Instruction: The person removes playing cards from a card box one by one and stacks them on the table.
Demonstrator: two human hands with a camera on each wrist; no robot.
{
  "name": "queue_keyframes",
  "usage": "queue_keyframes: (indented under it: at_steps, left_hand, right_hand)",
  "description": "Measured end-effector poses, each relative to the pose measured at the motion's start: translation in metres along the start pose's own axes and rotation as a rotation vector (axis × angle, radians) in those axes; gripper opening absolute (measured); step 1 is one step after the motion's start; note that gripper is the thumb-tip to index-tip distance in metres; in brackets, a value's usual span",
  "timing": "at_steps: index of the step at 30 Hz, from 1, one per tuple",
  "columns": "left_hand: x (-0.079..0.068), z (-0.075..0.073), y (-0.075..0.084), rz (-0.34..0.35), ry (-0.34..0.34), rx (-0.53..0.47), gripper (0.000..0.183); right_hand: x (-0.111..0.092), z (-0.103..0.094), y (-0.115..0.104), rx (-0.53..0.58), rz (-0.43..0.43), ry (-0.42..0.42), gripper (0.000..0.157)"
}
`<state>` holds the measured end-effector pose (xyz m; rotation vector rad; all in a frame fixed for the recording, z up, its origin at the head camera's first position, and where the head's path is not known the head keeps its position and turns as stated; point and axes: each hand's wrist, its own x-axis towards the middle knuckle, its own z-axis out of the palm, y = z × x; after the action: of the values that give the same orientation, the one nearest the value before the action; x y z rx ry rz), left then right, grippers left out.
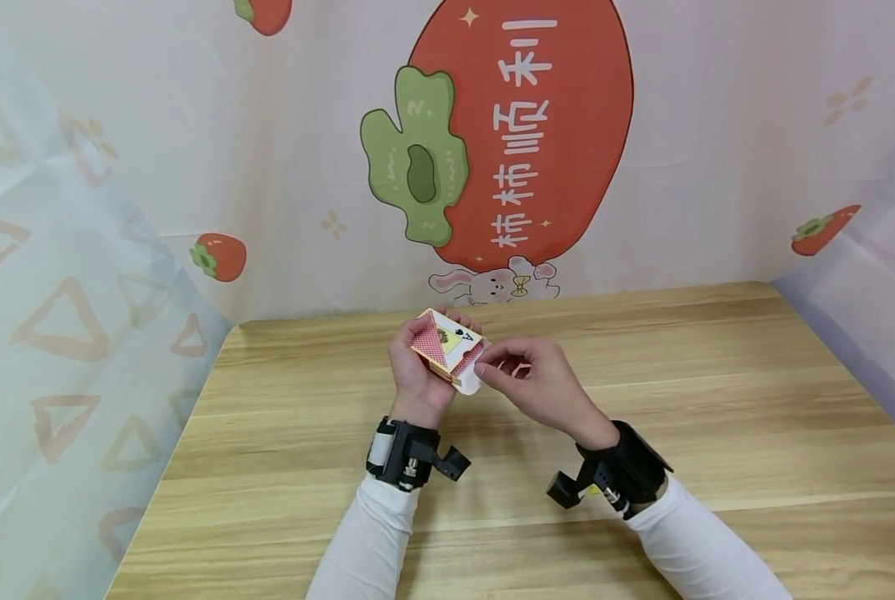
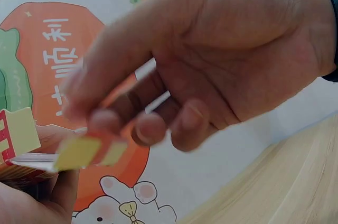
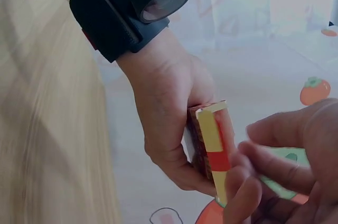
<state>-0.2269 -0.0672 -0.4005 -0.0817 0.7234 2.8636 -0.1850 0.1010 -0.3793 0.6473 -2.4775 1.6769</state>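
Observation:
My left hand (image 1: 421, 375) grips a playing-card box (image 1: 447, 342), red-patterned with an ace printed on its upper face. The box is tilted, and its open end points toward my right hand (image 1: 545, 383). From that end a pale flap (image 1: 469, 382) stands out; the left wrist view shows a blurred yellow and red flap (image 2: 79, 152) close below the right fingertips. The right fingers are loosely bent, with the fingertips right at the flap. In the right wrist view the box end (image 3: 214, 150), yellow with a red band, faces those fingers.
Both hands are above a wooden table (image 1: 305, 500). Behind it hangs a pale cloth (image 1: 305, 150) printed with a large persimmon and a rabbit. Each wrist wears a black camera mount (image 1: 410, 454), and white sleeves cover the forearms.

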Motion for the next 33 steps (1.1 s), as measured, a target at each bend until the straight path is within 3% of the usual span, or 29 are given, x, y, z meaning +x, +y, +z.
queue_keyframes:
  at_steps: [11, 33]
  left_hand:
    - [-0.001, 0.003, -0.003, 0.041, -0.012, 0.046, 0.033]
    - [-0.004, 0.007, -0.01, 0.16, -0.069, 0.187, 0.031]
  right_hand:
    - [0.003, 0.002, 0.006, -0.015, 0.078, -0.008, 0.01]
    - [0.004, 0.009, 0.013, 0.279, 0.275, 0.0, 0.017]
